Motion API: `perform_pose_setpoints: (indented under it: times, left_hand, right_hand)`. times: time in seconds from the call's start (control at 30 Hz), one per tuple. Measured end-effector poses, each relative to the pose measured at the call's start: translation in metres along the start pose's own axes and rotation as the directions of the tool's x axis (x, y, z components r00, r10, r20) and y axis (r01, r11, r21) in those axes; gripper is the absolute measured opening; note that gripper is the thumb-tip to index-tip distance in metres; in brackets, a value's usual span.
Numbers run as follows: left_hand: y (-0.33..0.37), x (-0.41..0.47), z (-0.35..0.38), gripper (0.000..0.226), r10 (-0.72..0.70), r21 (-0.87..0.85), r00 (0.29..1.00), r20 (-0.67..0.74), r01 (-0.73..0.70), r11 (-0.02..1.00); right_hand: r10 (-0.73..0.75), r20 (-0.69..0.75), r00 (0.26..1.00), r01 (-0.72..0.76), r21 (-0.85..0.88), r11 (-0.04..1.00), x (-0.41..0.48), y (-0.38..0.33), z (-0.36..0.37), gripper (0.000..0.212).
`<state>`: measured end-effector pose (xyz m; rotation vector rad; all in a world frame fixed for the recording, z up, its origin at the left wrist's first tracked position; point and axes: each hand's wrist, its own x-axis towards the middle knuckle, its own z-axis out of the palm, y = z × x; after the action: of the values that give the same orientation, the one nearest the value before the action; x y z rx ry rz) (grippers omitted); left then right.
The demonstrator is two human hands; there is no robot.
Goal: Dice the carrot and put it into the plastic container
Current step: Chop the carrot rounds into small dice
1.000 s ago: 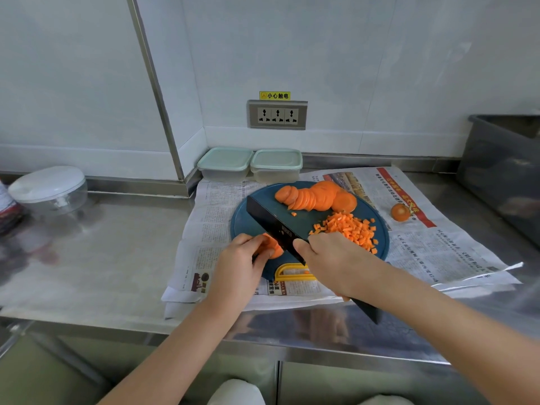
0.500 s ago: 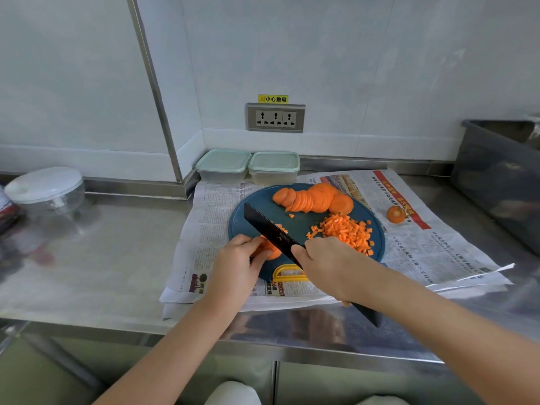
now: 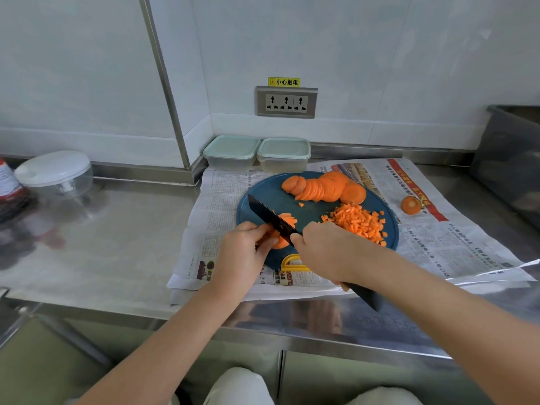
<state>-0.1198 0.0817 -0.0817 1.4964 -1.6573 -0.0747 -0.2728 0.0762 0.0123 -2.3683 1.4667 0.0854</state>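
Carrot slices (image 3: 287,221) under the cut lie at the near left of the round blue cutting board (image 3: 315,209), held down by the curled fingers of the left grip (image 3: 245,249). The right grip (image 3: 324,252) is clenched round the handle of a black knife (image 3: 268,215), its blade set on the slices. Diced carrot (image 3: 359,222) is heaped on the board's right; uncut rounds (image 3: 324,187) fan along its far edge. Two lidded plastic containers (image 3: 232,154) stand just behind the board, on newspaper (image 3: 222,206) spread over the steel surface (image 3: 117,229).
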Motion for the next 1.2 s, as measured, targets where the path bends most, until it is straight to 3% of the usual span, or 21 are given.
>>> perform_pose_setpoints:
  times: [0.2, 0.5, 0.9, 1.1, 1.2]
  left_hand:
    - [0.001, 0.000, 0.000, 0.023, 0.004, 0.013, 1.000, -0.006, -0.004, 1.000]
    - [0.005, -0.004, 0.000, 0.021, 0.014, -0.021, 1.000, -0.024, -0.015, 1.000]
    - [0.008, -0.004, -0.002, 0.013, -0.115, -0.112, 0.993, -0.006, 0.114, 0.987]
    - [0.010, -0.004, -0.005, 0.009, -0.118, -0.138, 0.993, -0.013, 0.115, 0.984]
    - [0.011, -0.005, -0.006, 0.010, -0.119, -0.147, 0.993, -0.018, 0.115, 0.982]
  right_hand:
    - [-0.059, 0.028, 0.998, 0.061, -0.070, 0.996, 0.012, -0.001, -0.003, 0.038]
    - [0.014, -0.035, 0.999, -0.011, 0.104, 0.995, 0.026, 0.008, 0.017, 0.034]
    - [-0.003, -0.010, 1.000, 0.006, 0.250, 0.968, 0.003, 0.015, -0.008, 0.039]
    - [-0.021, -0.044, 0.999, 0.023, 0.046, 0.999, 0.002, 0.014, -0.005, 0.044]
    - [-0.025, -0.081, 0.996, 0.029, 0.048, 0.998, -0.001, 0.010, -0.002, 0.041]
